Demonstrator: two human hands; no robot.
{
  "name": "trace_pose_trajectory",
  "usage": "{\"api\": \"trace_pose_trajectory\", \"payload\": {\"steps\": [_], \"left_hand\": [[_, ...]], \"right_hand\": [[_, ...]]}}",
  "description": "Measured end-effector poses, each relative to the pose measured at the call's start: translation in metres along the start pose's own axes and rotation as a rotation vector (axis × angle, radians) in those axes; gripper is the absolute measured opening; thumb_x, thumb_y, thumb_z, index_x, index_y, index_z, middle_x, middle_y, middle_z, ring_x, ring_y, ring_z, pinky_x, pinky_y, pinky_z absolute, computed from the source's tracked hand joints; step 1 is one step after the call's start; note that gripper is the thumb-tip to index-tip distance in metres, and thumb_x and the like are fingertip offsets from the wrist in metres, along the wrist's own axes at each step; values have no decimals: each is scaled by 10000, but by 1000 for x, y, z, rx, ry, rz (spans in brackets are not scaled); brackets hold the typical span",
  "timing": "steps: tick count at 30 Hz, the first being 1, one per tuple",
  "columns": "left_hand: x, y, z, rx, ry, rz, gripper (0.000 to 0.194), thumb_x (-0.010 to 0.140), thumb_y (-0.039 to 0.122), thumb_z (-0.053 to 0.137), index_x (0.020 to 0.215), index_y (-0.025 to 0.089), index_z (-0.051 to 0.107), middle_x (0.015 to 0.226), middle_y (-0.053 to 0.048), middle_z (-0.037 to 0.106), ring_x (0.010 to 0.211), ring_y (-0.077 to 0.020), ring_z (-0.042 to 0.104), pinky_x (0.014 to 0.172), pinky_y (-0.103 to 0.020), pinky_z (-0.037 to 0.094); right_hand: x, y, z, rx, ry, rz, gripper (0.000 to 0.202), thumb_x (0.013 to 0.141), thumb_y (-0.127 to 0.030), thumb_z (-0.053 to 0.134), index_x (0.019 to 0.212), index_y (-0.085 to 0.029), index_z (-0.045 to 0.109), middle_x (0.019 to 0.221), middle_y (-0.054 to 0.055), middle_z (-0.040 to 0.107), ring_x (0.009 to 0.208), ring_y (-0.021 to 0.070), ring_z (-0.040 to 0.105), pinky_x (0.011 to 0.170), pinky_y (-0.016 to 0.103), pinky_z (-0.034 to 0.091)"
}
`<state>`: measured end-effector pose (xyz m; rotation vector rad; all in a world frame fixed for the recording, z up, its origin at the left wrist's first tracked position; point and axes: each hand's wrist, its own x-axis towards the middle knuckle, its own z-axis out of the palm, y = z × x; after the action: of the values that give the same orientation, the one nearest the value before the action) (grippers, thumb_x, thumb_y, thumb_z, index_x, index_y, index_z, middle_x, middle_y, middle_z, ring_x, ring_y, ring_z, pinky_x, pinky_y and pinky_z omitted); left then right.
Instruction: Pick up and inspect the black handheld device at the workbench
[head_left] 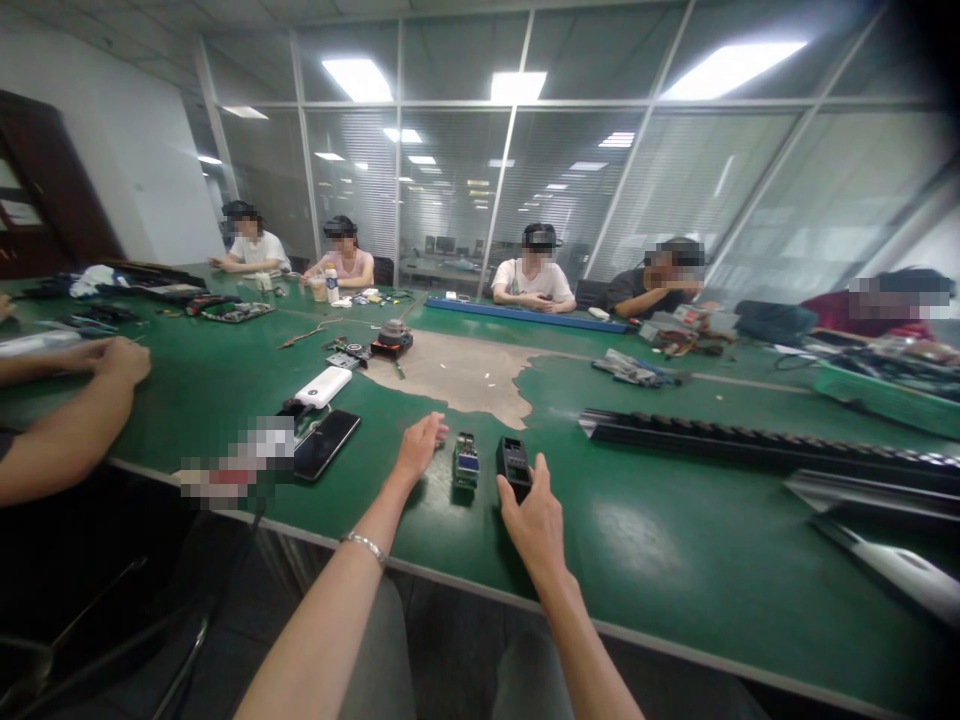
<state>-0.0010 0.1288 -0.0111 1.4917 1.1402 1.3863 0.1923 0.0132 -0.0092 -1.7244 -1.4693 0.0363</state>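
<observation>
In the head view, my right hand [538,515] grips a black plastic housing [514,458] from its right and near sides, thumb on one side and fingers on the other. The housing has openings in its upper face. Just left of it, a small circuit board assembly [466,468] with a bluish rectangular part lies on the green table. My left hand [421,447] rests to the left of that board, apart from it, with its fingers loosely extended and nothing in them. A bracelet is on my left wrist.
A black phone [328,446] and white power bank [324,387] lie to the left on the green table [637,590]. Long black strips [720,445] extend along the right. Pliers-like tools [634,368] lie farther back. A co-worker's hands [124,362] are at the left; several people sit opposite.
</observation>
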Motion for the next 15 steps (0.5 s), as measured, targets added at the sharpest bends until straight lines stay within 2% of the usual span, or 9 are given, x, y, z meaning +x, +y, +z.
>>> {"api": "trace_pose_trajectory", "payload": {"steps": [8, 15], "left_hand": [[0, -1, 0, -2, 1, 0, 571, 924, 561, 346, 1141, 124, 643, 959, -124, 718, 755, -150, 677, 644, -257, 540], [0, 0, 1, -8, 2, -4, 572, 923, 561, 350, 1135, 119, 646, 949, -125, 719, 744, -149, 676, 642, -259, 540]], "right_hand": [[-5, 4, 1, -33, 15, -24, 845, 838, -518, 513, 1452, -8, 236, 1407, 269, 410, 1263, 337, 463, 1016, 462, 389], [-5, 0, 0, -31, 40, -45, 824, 846, -521, 503, 1458, -34, 241, 1416, 246, 413, 1277, 322, 452, 1017, 448, 389]]}}
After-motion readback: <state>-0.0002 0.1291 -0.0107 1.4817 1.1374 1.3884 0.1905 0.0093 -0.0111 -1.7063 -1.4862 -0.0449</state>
